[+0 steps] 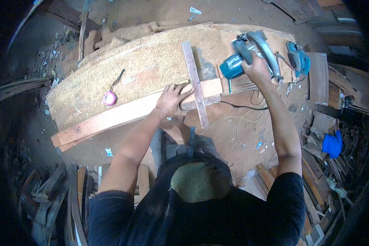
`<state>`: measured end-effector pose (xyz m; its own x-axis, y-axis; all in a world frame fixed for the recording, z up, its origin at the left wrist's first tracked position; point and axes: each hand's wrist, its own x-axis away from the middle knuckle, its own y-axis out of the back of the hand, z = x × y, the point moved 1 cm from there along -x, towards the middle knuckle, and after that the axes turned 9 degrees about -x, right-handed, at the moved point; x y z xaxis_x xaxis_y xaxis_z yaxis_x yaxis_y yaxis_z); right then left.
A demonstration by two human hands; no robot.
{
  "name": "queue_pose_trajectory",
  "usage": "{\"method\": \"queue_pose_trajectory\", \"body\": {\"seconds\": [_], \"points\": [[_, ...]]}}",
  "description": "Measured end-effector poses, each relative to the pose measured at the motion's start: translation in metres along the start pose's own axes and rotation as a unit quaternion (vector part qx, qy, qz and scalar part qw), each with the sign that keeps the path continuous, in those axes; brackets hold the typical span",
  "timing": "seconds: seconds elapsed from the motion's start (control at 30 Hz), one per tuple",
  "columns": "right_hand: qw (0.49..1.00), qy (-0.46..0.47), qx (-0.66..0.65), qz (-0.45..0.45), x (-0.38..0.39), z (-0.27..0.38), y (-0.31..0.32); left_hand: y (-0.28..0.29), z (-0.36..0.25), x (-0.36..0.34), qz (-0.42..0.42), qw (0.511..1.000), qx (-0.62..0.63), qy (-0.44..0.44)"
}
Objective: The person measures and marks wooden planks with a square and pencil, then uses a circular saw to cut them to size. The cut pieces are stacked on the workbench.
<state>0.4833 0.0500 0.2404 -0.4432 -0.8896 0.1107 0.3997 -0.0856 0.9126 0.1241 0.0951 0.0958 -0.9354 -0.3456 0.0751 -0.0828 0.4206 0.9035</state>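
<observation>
A long pale wooden board (131,105) lies slantwise along the near side of the workbench, with a second board partly under it at the left end. My left hand (172,99) rests on it, fingers spread, the thumb side against a narrow wooden strip (197,92) that crosses the board near its right end. At the right, my right hand (256,67) is closed round the handle of a teal circular saw (233,65). The saw is over the bench, apart from the long board; whether it touches the bench I cannot tell.
A sawdust-covered workbench (151,67) bears a pink tape measure (110,98) and, at its right end, another teal power tool (298,59). A dark cord (242,107) runs below the saw. Stacked timber surrounds the floor. A person in blue (332,144) is at far right.
</observation>
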Motion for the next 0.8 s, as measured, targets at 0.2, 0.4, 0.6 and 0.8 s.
{"method": "queue_pose_trajectory", "body": {"seconds": [0.2,0.4,0.6,0.8], "points": [[0.925,-0.010,0.340,0.166,-0.027,-0.060,-0.099,-0.002,-0.003,-0.005,0.005,1.000,0.009,0.000],[0.925,0.116,0.344,0.111,0.041,-0.036,-0.155,-0.002,0.000,0.000,0.012,1.000,-0.017,0.002],[0.976,-0.052,-0.211,-0.030,0.174,0.021,-0.149,0.006,-0.004,0.003,0.006,1.000,-0.022,-0.004],[0.959,-0.119,-0.257,0.014,0.219,0.100,-0.184,0.026,0.023,0.075,0.039,0.997,-0.031,0.061]]}}
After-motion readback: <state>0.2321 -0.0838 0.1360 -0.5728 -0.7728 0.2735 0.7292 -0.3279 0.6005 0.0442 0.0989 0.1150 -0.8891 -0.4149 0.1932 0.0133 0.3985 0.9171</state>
